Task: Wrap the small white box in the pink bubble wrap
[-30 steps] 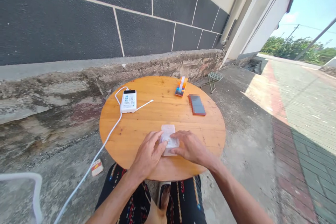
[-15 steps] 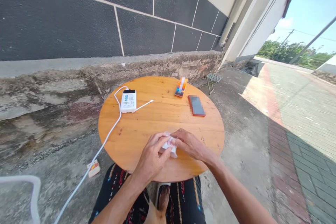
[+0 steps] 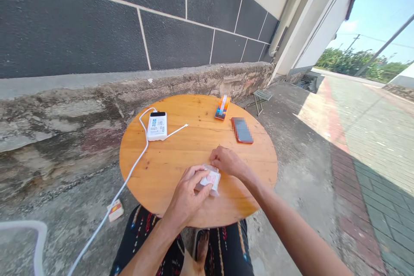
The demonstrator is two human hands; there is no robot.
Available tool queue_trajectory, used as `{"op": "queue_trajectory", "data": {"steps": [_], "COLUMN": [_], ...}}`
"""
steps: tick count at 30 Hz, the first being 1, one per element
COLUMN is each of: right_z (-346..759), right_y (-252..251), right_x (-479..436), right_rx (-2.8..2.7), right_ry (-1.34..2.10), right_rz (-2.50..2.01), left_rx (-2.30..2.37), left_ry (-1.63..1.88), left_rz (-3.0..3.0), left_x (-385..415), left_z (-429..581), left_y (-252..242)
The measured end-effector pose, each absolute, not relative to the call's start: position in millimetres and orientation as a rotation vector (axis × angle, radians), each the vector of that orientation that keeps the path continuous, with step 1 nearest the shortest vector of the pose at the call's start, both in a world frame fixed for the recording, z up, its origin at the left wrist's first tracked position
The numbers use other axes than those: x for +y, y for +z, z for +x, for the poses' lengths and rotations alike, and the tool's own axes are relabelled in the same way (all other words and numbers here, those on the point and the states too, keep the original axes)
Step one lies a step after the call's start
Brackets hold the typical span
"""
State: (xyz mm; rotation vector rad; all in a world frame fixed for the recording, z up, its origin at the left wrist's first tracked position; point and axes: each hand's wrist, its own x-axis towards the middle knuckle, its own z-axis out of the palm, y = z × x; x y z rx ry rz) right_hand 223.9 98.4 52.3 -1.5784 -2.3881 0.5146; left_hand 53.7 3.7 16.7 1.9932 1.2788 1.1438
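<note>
A small white box with pinkish-red print [image 3: 212, 178], in clear plastic wrap, rests near the front of the round wooden table [image 3: 168, 181]. My left hand [image 3: 190, 189] is closed on its left side, thumb on the near edge and fingers over the top. Just beyond the box's far right corner is my right hand [image 3: 228, 161], its fingers curled in; whatever they pinch, if anything, is hidden. Loose clear film sticks out at the near end of the box.
On the table stand a white power bank [image 3: 157, 126] with white cables, an orange tape roll [image 3: 222, 108] and a red-edged phone [image 3: 242, 130]. A folding stool [image 3: 262, 96] is behind on the right. A small carton [image 3: 115, 210] lies on the ground at left. The wall runs behind.
My right hand has moved off the top of the box, up and slightly right, its fingers now curled. More of the box's top shows. My left hand keeps its hold.
</note>
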Motion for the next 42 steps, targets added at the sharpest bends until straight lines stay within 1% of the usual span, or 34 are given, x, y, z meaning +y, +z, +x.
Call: {"op": "queue_trajectory", "data": {"steps": [6,12,20,22,27,32,35,38,42], "right_z": [230.1,231.3,230.7,229.5,221.4,214.9,215.2,218.6,227.0], "right_y": [51.3,43.9,47.1,50.9,62.5,72.2,76.2,70.2,45.8], "right_x": [92.7,85.7,78.8,73.4,52.5,36.2,27.5,14.7,-4.4], "right_rx": [-2.343,-2.095,-1.960,-1.970,-2.081,-2.344,-2.500,-2.554,-2.559], "right_ry": [0.625,0.897,0.998,0.940,0.673,0.224,0.048,-0.072,-0.229], "right_rz": [-1.506,-1.314,-1.230,-1.242,-1.288,-1.268,-1.249,-1.181,-1.065], "left_rx": [1.263,1.250,1.242,1.244,1.294,1.319,1.312,1.315,1.313], "left_ry": [1.148,1.156,1.148,1.151,1.199,1.211,1.216,1.237,1.265], "left_rz": [1.962,1.938,1.929,1.912,1.840,1.804,1.780,1.761,1.763], "left_x": [4.6,2.7,3.0,2.4,0.8,0.7,1.0,1.4,1.9], "left_z": [53.5,54.0,54.7,55.7,59.4,60.9,61.1,61.4,61.3], "left_y": [15.1,16.3,16.9,18.1,19.4,17.4,15.9,13.8,10.1]}}
